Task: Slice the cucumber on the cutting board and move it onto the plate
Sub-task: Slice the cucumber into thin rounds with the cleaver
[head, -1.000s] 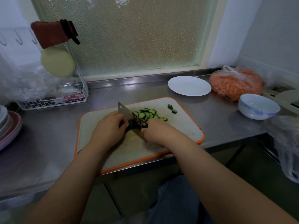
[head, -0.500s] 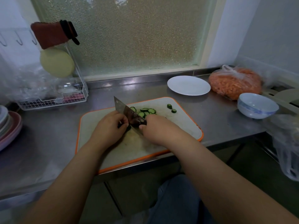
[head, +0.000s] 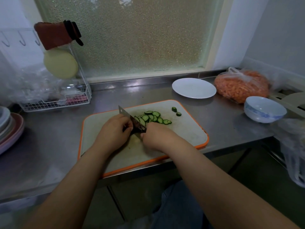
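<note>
Hands grip knife (head: 132, 120) and cucumber; slices (head: 152, 117) on board (head: 186, 129), plate (head: 194, 88) bare.

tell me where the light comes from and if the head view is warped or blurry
Head view: daylight enters through the frosted window, glaring on the steel counter; foreground arms sit dim; wide-angle bending curves the edges; the bag at right is smeared.
</note>
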`<state>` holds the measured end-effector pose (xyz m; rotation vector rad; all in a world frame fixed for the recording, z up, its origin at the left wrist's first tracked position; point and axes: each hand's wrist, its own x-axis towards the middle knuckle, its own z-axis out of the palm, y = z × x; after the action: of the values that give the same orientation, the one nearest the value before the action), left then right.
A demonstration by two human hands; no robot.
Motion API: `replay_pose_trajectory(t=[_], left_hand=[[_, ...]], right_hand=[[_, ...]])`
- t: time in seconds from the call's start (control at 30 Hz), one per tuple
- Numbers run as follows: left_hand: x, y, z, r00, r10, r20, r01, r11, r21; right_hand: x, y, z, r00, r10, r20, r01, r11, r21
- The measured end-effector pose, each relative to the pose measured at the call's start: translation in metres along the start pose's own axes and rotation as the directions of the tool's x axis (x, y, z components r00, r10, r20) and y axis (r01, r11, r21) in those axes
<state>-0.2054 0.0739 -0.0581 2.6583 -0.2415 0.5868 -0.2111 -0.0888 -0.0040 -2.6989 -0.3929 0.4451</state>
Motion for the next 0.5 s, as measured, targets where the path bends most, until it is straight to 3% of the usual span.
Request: replay_pose_trajectory(t=[0.5], left_hand=[[-0.002, -0.003, 0.002, 1.0, -0.025, -0.017, 0.025, 1.0, 0.004]], right_hand=[[-0.012, 0.004, -0.017, 0.998, -0.055, -0.041, 0.057, 0.997, 0.043]])
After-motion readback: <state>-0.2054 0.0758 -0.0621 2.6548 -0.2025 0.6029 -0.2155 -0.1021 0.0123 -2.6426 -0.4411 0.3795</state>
